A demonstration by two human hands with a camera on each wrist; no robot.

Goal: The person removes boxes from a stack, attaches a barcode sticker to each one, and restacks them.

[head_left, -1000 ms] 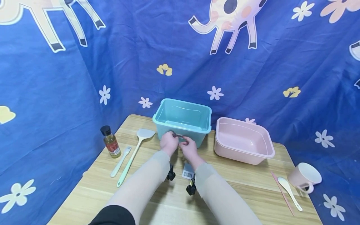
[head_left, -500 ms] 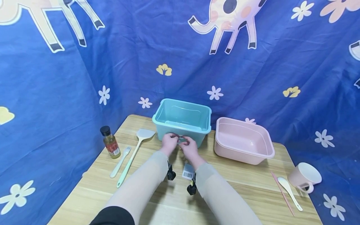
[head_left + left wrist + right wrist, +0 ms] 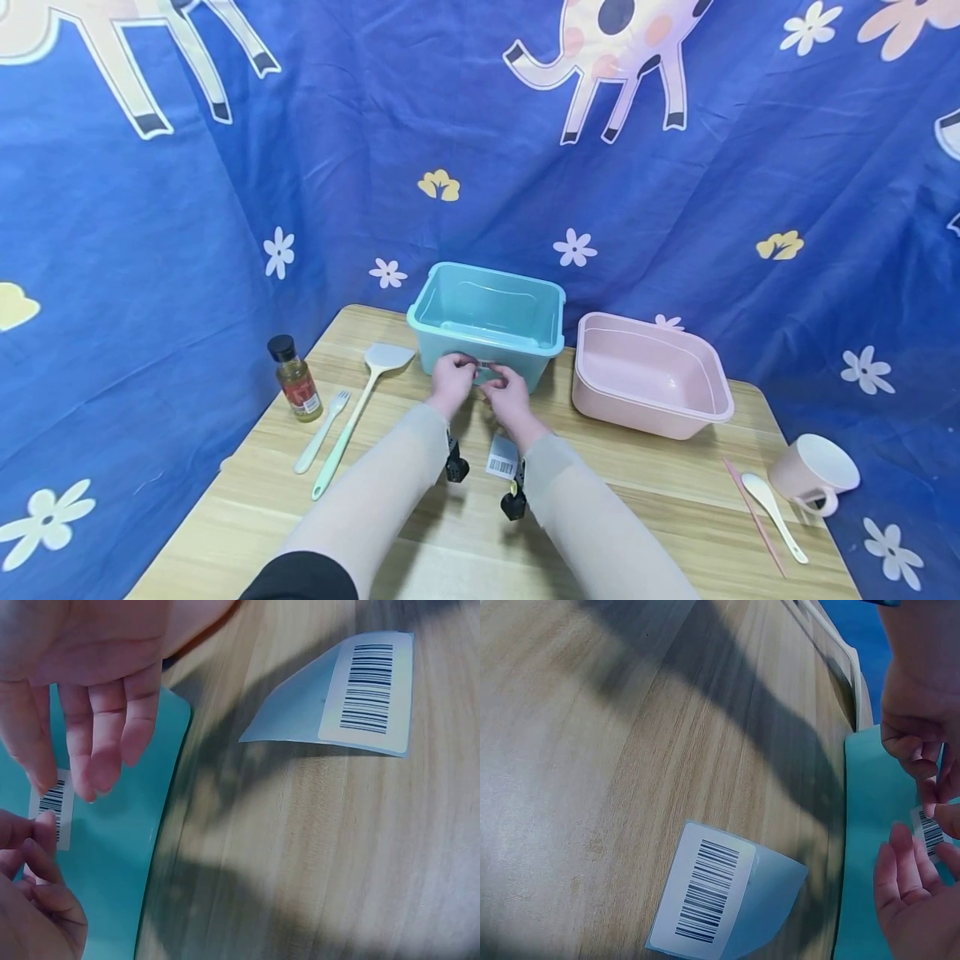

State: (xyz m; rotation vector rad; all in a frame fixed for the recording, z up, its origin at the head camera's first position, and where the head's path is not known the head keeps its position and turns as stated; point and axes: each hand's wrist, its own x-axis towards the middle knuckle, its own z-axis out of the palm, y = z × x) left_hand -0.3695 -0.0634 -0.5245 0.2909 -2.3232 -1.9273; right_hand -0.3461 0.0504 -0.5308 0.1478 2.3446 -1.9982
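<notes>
A teal bin [image 3: 491, 337] has a white barcode label [image 3: 54, 802] on its near wall. My left hand [image 3: 452, 379] is at the label's left end, fingers curled, thumb and fingertip meeting at it. In the right wrist view my left hand [image 3: 922, 754] comes in from the top. My right hand [image 3: 507, 396] reaches the label's other end; a straight fingertip touches it, while the remaining fingers extend beside it, palm showing in the left wrist view. Part of the label is hidden behind fingers. Below the hands lies pale backing paper [image 3: 502, 458] bearing another barcode label [image 3: 709, 889].
A pink bin [image 3: 648, 375] stands right of the teal one. Leftward lie a spatula [image 3: 352, 425], a fork [image 3: 322, 432] and a black-capped bottle [image 3: 296, 379]. At the right are a pink stick [image 3: 753, 517], a white spoon [image 3: 772, 515] and a mug [image 3: 813, 471].
My left fingertips have shifted slightly along the label since a second ago. My right hand has barely moved, and both bins stay in place.
</notes>
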